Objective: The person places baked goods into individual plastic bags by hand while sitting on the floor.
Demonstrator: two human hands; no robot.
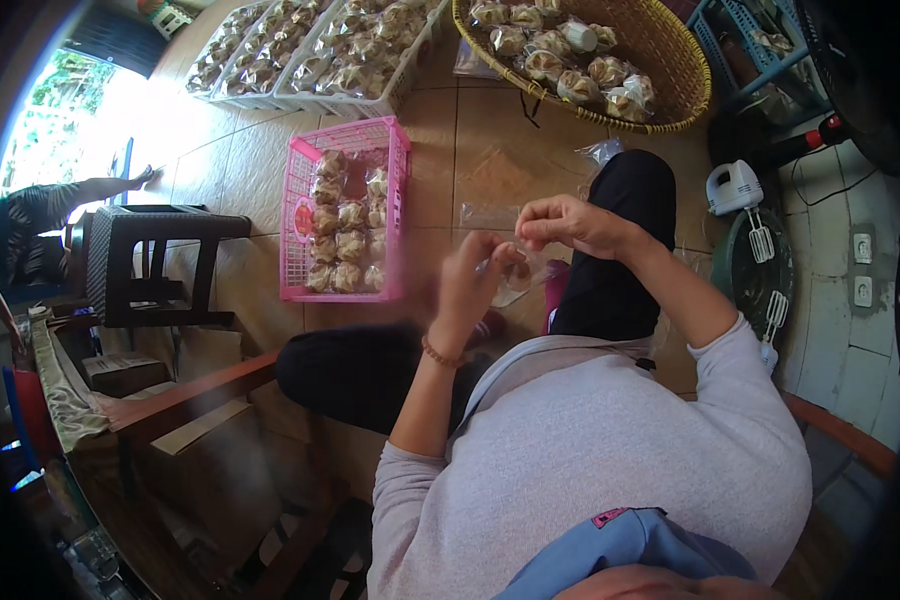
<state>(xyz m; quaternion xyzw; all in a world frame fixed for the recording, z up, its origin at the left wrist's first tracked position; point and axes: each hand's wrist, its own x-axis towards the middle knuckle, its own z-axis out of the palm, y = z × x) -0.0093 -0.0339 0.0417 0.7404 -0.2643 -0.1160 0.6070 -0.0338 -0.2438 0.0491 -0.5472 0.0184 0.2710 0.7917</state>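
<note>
My left hand (471, 279), with a beaded bracelet on its wrist, is raised before my lap with bent fingers. A clear plastic bag (516, 283) hangs at its fingertips; something brownish shows through it, partly hidden by the fingers. Close by, my right hand (566, 223) has its fingers curled and pinched together; whether they grip the bag's edge is too small to see. To the left, a pink plastic basket (399, 217) holds rows of wrapped baked goods (351, 245). Flat clear plastic bags (489, 216) lie on the tiles beyond my hands.
White plastic crates (330, 103) of wrapped goods stand at the back left. A round woven bamboo tray (667, 67) carries more, with a white cup-like item (579, 35). A hand mixer (733, 187) rests at right. A dark plastic stool (169, 217) and another person's leg (94, 191) are left.
</note>
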